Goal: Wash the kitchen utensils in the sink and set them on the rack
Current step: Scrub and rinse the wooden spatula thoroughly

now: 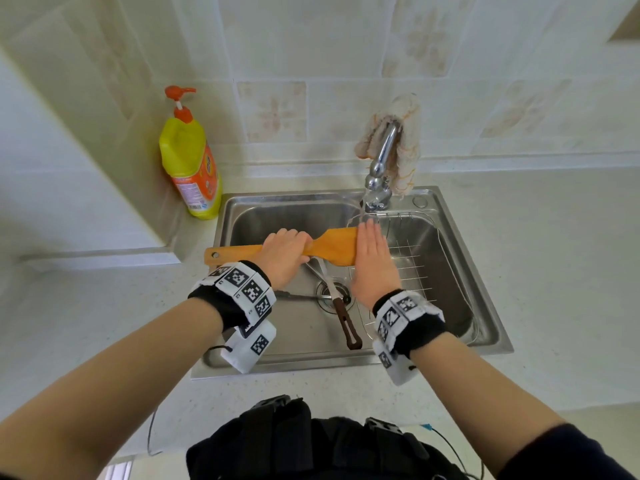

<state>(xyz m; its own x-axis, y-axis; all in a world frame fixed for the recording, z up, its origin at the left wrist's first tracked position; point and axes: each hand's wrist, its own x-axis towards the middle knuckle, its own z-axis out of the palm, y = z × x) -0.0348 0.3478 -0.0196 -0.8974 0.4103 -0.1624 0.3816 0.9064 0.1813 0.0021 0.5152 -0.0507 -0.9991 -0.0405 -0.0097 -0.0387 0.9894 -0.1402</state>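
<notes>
light: bright, soft, even | shadows: faint beside soap bottle (pixel 188 168), darker inside sink (pixel 294 196) | glare: glints on faucet (pixel 382 157) | focus: sharp centre | edges: wide-angle bowing

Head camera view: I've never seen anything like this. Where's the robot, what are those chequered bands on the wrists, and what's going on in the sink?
There is no robot here. A person wears a camera on the head, looking down at their own hands. The wristbands carry printed black-and-white markers, one band on each wrist. The left hand grips the handle of a wooden spatula, and the right hand lies flat on its blade, below the tap. In the sink lies a utensil with a brown handle, and a wire rack sits in its right part. A soap bottle stands on the counter, left of the sink.
</notes>
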